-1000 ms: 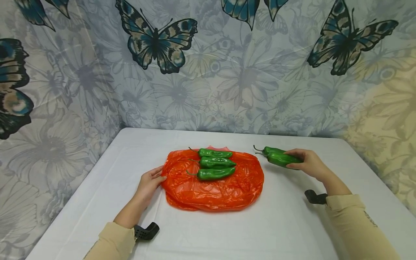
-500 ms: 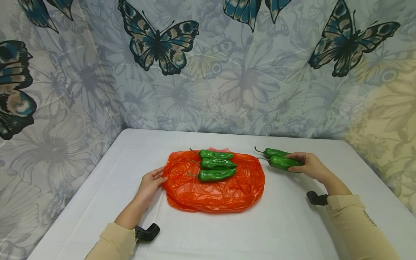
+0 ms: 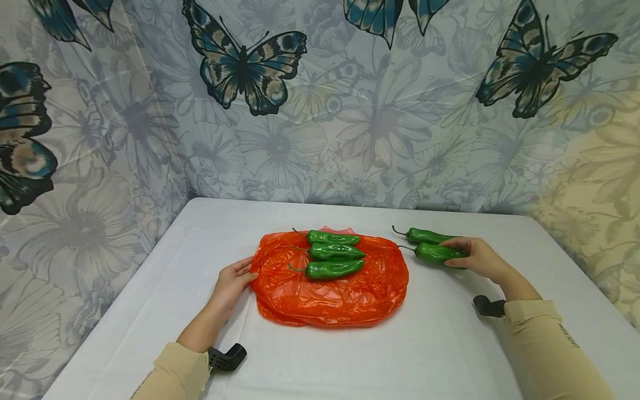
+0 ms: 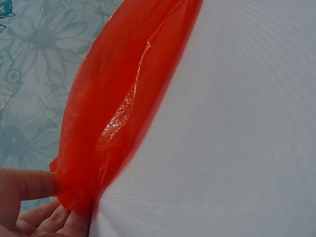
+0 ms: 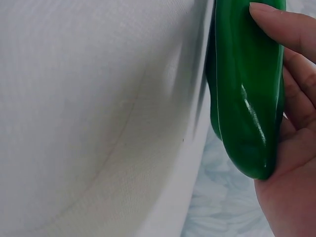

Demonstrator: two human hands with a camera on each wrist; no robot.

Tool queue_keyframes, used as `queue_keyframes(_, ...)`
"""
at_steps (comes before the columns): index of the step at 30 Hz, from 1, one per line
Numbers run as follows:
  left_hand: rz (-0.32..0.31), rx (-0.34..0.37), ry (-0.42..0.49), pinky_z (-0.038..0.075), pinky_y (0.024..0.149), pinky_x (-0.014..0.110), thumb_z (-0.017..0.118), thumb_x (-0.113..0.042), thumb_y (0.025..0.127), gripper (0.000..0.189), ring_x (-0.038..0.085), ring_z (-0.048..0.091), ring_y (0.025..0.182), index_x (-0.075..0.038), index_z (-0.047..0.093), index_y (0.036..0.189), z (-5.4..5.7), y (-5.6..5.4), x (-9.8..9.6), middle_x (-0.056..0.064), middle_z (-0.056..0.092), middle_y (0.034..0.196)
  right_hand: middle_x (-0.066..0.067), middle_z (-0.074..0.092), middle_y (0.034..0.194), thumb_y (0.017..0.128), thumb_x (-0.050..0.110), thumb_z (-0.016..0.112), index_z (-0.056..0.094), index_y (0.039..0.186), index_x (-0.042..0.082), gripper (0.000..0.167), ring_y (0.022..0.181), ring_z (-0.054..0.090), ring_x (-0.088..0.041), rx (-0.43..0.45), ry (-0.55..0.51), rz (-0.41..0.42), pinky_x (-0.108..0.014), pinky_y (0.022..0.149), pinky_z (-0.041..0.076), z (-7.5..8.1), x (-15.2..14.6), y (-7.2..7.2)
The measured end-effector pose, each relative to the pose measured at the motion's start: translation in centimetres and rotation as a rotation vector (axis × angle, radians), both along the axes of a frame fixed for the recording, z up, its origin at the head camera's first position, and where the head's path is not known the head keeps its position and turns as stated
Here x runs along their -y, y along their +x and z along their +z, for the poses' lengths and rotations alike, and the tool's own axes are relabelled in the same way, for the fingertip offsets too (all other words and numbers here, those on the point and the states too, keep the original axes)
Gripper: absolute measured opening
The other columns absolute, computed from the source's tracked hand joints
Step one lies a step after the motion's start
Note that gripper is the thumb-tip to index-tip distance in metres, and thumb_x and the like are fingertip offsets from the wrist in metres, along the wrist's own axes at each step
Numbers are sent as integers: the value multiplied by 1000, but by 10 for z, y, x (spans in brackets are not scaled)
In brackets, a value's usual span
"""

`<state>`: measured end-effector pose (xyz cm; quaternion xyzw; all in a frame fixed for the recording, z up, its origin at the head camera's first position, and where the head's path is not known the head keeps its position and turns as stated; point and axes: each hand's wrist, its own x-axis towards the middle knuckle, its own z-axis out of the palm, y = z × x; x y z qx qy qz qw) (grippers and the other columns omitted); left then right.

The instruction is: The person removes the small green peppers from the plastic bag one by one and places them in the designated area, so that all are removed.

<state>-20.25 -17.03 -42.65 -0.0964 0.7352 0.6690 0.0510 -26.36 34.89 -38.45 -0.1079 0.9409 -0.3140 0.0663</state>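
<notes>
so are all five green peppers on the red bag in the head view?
No, only three peppers lie on the bag; the other two peppers are to its right, at the right hand.

The head camera was positioned above the person's side of the white worktop point(image 3: 375, 361), faced forward and down, and stood far enough back to cover most of that surface and the butterfly-printed backdrop point(image 3: 370, 128). The left wrist camera faced the thumb and fingers of the left hand point(image 3: 231, 284) at close range, sharing the edge of the red plastic bag point(image 3: 325, 305) with the head view. The right wrist camera, also close, faced the right hand point(image 3: 480, 258) and a green pepper point(image 3: 434, 253), both likewise covered by the head view.
</notes>
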Motion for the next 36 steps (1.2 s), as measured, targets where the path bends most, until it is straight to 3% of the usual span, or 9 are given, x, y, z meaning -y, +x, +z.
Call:
queue_keyframes(13, 14, -7, -3, 47, 82, 10, 50, 0, 90, 49, 30, 42, 128, 6, 39, 138, -1, 1, 0, 25, 42, 140, -29, 53, 127, 79, 21, 72, 57, 124, -3, 53, 119, 44, -47, 28, 32, 35, -60, 95, 38, -4, 1, -3)
queue_keyframes(28, 15, -6, -15, 49, 89, 18, 50, -1, 91, 48, 30, 44, 127, 6, 39, 138, -1, 0, -1, 25, 44, 139, -30, 55, 124, 79, 17, 71, 59, 121, -3, 48, 117, 48, -43, 52, 98, 105, -56, 94, 42, 0, -6, -9)
queue_keyframes(36, 17, -3, -7, 49, 87, 15, 50, 0, 90, 49, 30, 43, 127, 6, 39, 138, -1, 0, -1, 25, 43, 140, -32, 55, 123, 79, 17, 72, 60, 121, -4, 49, 115, 48, -44, 44, 125, 125, -57, 92, 43, 2, -5, -10)
